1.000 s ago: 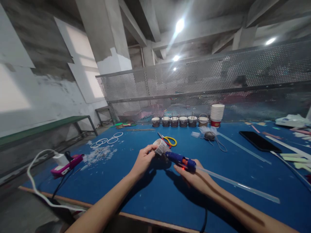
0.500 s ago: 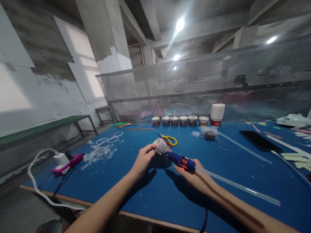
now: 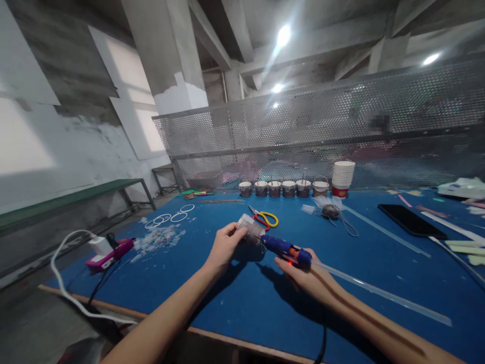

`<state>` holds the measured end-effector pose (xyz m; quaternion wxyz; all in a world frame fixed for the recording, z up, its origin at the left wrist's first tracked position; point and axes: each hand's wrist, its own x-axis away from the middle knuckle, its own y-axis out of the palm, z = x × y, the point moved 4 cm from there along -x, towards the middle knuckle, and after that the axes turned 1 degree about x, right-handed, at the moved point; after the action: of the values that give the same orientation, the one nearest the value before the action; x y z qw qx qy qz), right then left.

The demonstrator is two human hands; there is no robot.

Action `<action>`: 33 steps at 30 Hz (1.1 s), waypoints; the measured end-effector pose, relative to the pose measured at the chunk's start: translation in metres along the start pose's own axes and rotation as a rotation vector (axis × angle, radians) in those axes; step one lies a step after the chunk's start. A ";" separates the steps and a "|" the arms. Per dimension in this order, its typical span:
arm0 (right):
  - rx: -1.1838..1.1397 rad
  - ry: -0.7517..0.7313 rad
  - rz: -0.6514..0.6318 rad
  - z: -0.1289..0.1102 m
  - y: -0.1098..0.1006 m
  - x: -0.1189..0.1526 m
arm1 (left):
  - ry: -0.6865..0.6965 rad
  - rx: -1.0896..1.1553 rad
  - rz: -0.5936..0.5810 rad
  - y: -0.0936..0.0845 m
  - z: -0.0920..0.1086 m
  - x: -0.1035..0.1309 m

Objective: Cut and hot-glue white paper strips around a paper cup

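Pinched in my left hand (image 3: pixel 226 243) is a small paper cup (image 3: pixel 250 230) with grey cord around its side, tilted over the blue table. My right hand (image 3: pixel 303 270) is wrapped round a blue hot glue gun (image 3: pixel 282 246) with a red light glowing on it. The gun's nozzle points left and is at the cup's side; whether it touches I cannot tell. A long clear glue stick (image 3: pixel 382 292) sticks out of the gun's back end. Just behind the cup lie scissors (image 3: pixel 268 218) with yellow and red handles.
Several grey-wrapped cups (image 3: pixel 288 189) line the table's back edge beside a stack of paper cups (image 3: pixel 343 178). A cord bundle (image 3: pixel 330 211) and a phone (image 3: pixel 411 221) lie to the right. White rings (image 3: pixel 179 217) and a purple power strip (image 3: pixel 109 254) are at left.
The cup in my left hand has turned, so its opening shows less and more of its wrapped side shows. The glue gun stays near its side. The view has shifted slightly.
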<state>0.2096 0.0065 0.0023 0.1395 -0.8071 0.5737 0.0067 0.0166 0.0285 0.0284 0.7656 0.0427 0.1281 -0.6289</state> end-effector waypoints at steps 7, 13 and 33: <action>-0.043 0.044 0.007 -0.005 0.000 0.000 | 0.040 -0.194 -0.014 0.002 -0.002 0.003; 0.004 0.015 0.030 -0.004 -0.004 -0.002 | 0.293 -0.532 -0.117 0.014 -0.006 0.009; -0.039 0.023 0.110 -0.001 -0.016 -0.005 | 0.478 -0.622 -0.264 0.009 0.008 0.017</action>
<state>0.2223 0.0159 0.0080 0.1165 -0.7768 0.6186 0.0162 0.0295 0.0127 0.0308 0.6035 -0.0624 0.4907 -0.6254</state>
